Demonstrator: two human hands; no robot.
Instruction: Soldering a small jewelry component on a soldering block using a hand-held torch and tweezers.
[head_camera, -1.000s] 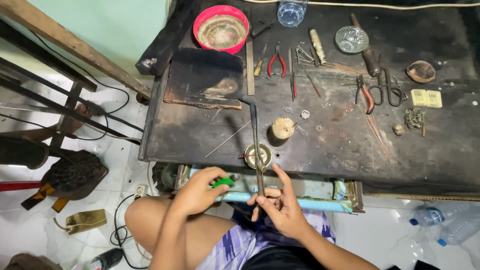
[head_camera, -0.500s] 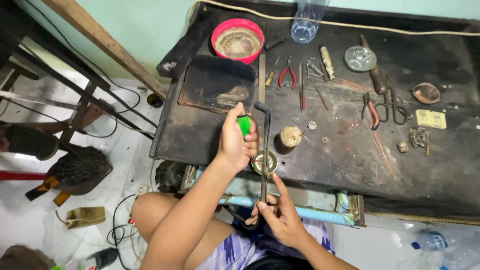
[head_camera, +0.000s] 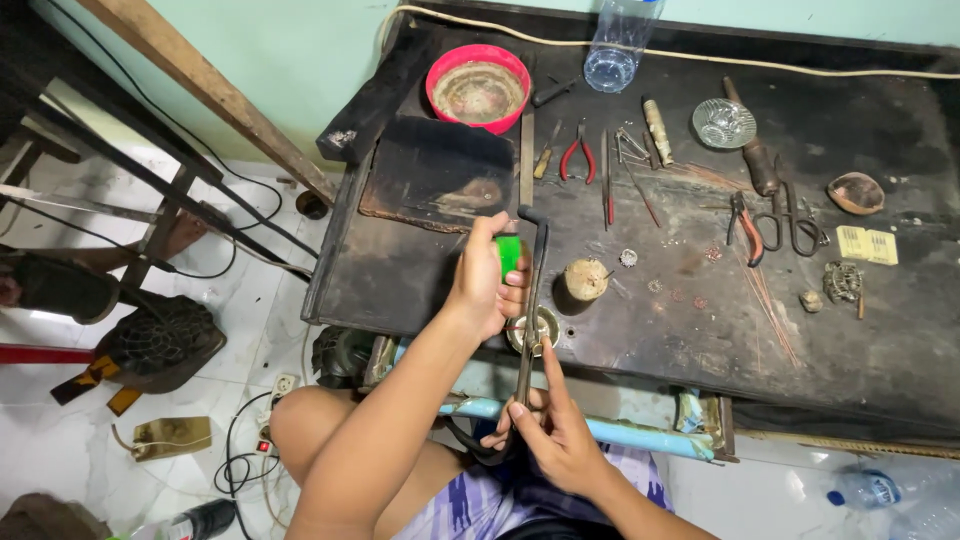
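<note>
Green plastic showed between the curled fingers of your left hand (head_camera: 487, 280), which gripped the small lighter-like object (head_camera: 509, 255) over the front edge of the dark, worn workbench (head_camera: 400, 270). Just to its right ran the thin black metal torch pipe (head_camera: 530, 300), its bent tip level with your knuckles. Your right hand (head_camera: 555, 435) sat lower, near your lap, fingers pinched closed around the pipe's lower end, index finger stretched up along it toward the small round metal ring (head_camera: 532, 330).

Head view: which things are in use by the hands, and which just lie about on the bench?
In use: left hand holding green lighter; right hand on thin black torch pipe; small ring piece.
Lying about: red bowl, red pliers, scissors, plastic bottle.
</note>
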